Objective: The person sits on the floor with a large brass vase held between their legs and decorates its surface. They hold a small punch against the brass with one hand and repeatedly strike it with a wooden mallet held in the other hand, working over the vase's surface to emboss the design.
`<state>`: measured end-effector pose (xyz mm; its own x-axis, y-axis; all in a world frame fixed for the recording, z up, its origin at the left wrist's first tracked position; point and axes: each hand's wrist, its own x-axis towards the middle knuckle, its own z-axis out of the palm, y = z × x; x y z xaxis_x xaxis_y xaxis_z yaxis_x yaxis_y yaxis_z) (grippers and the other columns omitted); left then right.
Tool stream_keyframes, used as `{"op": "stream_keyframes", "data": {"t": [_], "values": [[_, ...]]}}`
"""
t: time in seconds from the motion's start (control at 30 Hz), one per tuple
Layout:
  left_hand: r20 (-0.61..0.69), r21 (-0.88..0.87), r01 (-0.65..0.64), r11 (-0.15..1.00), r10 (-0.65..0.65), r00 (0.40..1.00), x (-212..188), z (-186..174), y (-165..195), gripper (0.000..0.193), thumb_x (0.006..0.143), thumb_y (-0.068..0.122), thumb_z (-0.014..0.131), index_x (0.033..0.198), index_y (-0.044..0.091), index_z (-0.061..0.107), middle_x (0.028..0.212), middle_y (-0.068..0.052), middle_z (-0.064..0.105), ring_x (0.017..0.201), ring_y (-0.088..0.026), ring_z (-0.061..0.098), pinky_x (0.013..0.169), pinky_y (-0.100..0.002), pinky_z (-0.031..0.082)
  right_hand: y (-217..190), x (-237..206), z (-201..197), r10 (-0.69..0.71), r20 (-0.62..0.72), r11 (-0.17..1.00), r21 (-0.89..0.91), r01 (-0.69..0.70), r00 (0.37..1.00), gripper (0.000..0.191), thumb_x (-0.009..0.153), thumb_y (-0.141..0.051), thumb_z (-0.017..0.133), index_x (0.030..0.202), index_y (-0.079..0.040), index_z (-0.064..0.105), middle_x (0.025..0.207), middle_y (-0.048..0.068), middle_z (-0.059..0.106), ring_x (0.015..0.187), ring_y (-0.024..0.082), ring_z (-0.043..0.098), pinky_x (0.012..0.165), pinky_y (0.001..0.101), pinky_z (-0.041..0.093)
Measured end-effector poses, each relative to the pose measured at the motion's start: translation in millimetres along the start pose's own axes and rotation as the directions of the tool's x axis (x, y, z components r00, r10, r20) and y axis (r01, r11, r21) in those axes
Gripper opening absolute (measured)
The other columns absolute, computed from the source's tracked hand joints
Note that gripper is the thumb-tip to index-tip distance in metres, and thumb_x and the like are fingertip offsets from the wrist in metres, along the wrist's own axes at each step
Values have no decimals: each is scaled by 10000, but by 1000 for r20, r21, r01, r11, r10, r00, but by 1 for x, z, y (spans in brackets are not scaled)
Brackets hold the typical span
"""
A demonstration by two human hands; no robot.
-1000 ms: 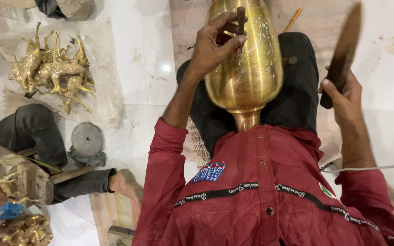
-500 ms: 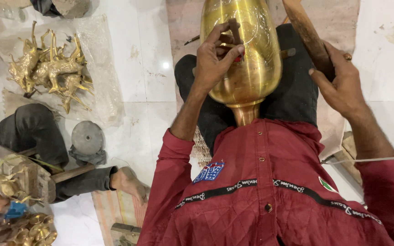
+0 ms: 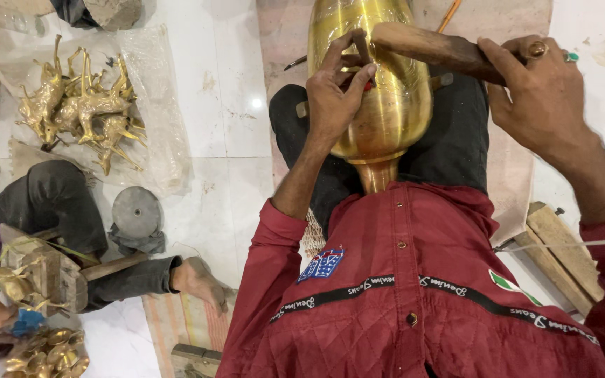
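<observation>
A polished brass vase [image 3: 395, 115] lies along my lap, its narrow neck toward my red shirt. My left hand [image 3: 336, 98] rests on the vase's side and pinches a thin metal punch [image 3: 363, 50] upright against the brass. My right hand [image 3: 542, 98] grips a dark wooden mallet [image 3: 425, 47], which lies across the top of the vase, its head at the punch by my left fingers. A ring sits on one right finger.
Brass deer figures [image 3: 82, 105] lie on a plastic sheet at the left. A co-worker's dark-trousered leg [image 3: 57, 203] and bare foot [image 3: 197, 280] stretch across the white floor beside a round grey metal block [image 3: 134, 210]. Wooden blocks [image 3: 561, 245] sit at my right.
My right hand has swung the mallet down from a raised position at the right onto the punch. The left hand has stayed on the vase.
</observation>
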<state>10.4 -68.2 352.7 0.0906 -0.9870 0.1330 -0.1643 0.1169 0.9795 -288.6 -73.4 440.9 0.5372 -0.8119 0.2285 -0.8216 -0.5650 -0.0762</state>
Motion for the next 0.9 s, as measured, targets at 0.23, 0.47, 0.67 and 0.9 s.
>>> {"op": "stream_keyframes", "data": {"t": [0.23,0.47,0.67,0.9], "values": [[27,102,2,995,-5,1000,5,-1,-3,560,975,183,773,1478,150,532,1078,-120,800,947,-191,824,816,-331,726,4,16,-4,-126,-56,981,-159,115,990,494,940,-26,666,1424,-118,701,1138,103,715,911,252,654,752,368,523],[29,69,-8,998,6,1000,6,0,-7,555,985,162,769,1486,143,531,1057,-124,801,950,-188,824,849,-335,679,8,31,-18,-213,-130,958,-223,181,968,504,921,-1,658,1406,-131,694,1040,66,687,904,224,655,748,346,502],[20,70,11,997,-12,1000,4,2,-13,537,986,103,738,1478,133,526,1120,-132,793,955,-195,823,819,-333,682,16,45,-20,-160,-118,965,189,180,980,335,972,0,638,1306,-25,628,1027,136,661,876,251,655,804,349,537],[61,99,-9,995,3,998,7,3,-19,517,981,96,749,1459,137,556,1113,-118,801,917,-202,831,777,-343,687,9,59,-33,-259,-122,965,18,262,958,379,961,3,690,1324,-100,723,926,107,695,762,259,659,747,382,527]]}}
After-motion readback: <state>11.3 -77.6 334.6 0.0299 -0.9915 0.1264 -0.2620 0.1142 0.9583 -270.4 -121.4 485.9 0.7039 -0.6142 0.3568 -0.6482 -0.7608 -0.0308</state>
